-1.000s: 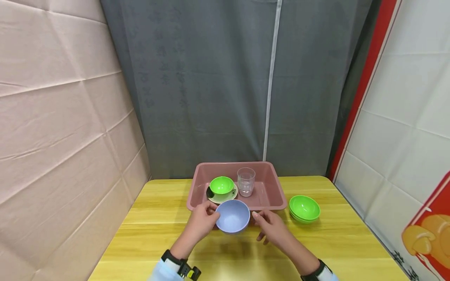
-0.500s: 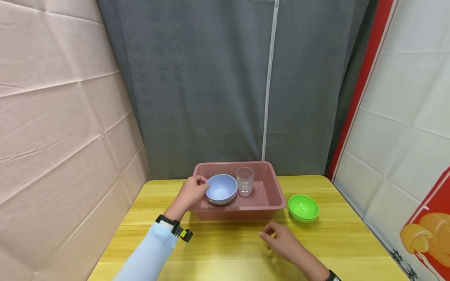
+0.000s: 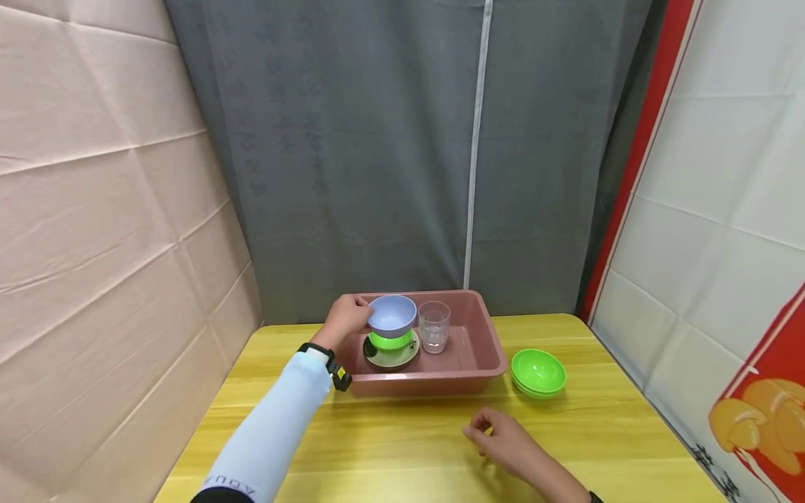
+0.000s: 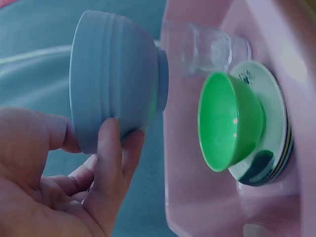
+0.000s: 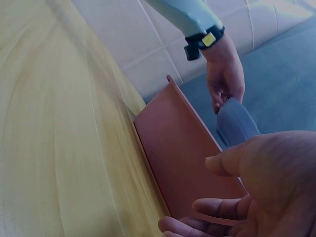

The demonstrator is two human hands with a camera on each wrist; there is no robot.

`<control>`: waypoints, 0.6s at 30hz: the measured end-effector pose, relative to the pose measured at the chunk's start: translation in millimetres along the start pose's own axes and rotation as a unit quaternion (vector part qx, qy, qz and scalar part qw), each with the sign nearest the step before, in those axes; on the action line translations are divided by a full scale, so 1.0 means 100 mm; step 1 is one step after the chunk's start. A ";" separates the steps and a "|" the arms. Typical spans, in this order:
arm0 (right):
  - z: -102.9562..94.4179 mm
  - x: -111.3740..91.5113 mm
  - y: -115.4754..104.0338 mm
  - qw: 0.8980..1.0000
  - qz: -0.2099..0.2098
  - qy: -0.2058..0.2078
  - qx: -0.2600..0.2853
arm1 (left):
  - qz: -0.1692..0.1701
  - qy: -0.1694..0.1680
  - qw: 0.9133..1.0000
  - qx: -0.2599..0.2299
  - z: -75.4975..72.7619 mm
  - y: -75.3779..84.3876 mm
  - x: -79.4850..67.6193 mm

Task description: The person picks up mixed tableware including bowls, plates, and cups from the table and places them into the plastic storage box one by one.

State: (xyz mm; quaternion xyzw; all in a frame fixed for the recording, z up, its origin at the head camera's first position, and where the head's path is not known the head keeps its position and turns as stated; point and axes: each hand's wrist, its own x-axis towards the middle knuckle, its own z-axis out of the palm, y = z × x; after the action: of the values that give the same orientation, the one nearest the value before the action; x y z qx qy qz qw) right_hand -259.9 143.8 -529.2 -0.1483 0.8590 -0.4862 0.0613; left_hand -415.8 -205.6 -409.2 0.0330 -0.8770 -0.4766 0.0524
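My left hand (image 3: 347, 318) pinches the left rim of a light blue bowl (image 3: 393, 316), thumb on one side and fingers under its wall. The bowl hangs over the pink basin (image 3: 465, 376), above a small green bowl (image 4: 231, 121). That green bowl sits on a stack of pale patterned plates (image 4: 277, 98) inside the basin, with a dark oval patch on the plate edge. A clear glass (image 3: 434, 327) stands to the right of the plates. My right hand (image 3: 503, 439), fingers loosely curled around nothing, is over the table in front of the basin.
Two nested green bowls (image 3: 538, 373) stand on the wooden table (image 3: 390, 447), right of the basin. A grey curtain (image 3: 352, 154) hangs close behind the basin. Pale cloth walls (image 3: 113, 279) flank the table on both sides.
My left hand has carried the blue bowl forward from in front of the basin to over the green bowl. My right hand has moved away from the blue bowl, back over the table.
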 end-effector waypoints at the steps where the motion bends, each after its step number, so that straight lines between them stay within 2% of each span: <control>1: 0.00 0.00 0.01 1.000 0.001 -0.002 0.000 | -0.004 0.000 1.000 0.002 0.01 -0.01 0.05; 9: 0.00 -0.02 0.02 1.000 0.010 -0.006 0.000 | -0.039 -0.007 0.999 0.028 0.12 -0.13 0.39; 12: -0.01 -0.03 0.01 1.000 0.015 -0.009 -0.002 | -0.035 -0.004 0.997 0.062 0.14 -0.17 0.46; 18: -0.02 -0.06 0.03 1.000 0.023 -0.013 -0.009 | -0.067 -0.003 0.994 0.084 0.17 -0.26 0.51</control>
State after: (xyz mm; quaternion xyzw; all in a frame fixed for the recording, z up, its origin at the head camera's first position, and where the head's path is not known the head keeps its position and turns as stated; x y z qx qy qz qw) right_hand -255.9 149.0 -531.1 -0.1358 0.8657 -0.4748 0.0820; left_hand -468.1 -211.0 -437.7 0.0945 -0.9097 -0.4040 0.0148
